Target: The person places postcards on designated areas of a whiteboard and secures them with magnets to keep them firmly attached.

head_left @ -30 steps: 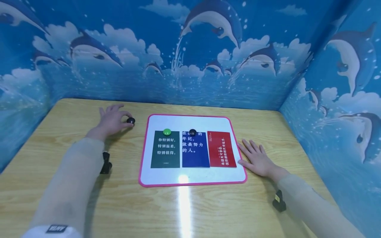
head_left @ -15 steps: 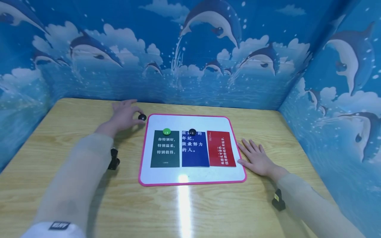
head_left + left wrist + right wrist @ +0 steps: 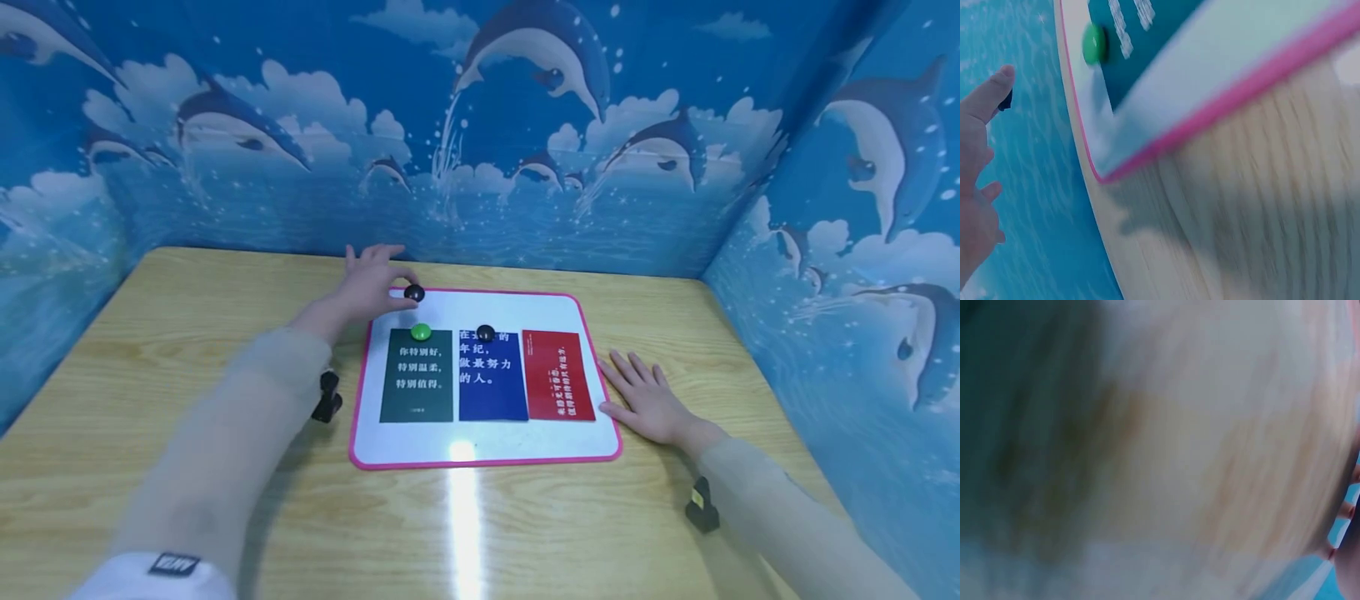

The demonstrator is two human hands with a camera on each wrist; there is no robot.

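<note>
My left hand [image 3: 367,287] pinches a round black magnet [image 3: 414,292] between thumb and index finger, over the far left part of a pink-edged whiteboard [image 3: 480,442]. In the left wrist view most of that magnet hides behind the thumb. On the board lie a green card [image 3: 417,392], a blue card [image 3: 492,400] and a red card [image 3: 558,367], side by side. A green magnet [image 3: 421,332] sits on the green card's top edge, and another black magnet [image 3: 485,333] on the blue card's. My right hand [image 3: 648,404] lies flat, fingers spread, at the board's right edge.
The board lies on a wooden table [image 3: 390,533] with a bright light reflection in front of it. A blue dolphin-print backdrop [image 3: 480,208] rises behind the table's far edge and along the right side. Dark devices [image 3: 327,397] are strapped at both wrists.
My left hand has carried the black magnet rightward, from the table left of the board to above the board's far left part. The right hand has stayed in place.
</note>
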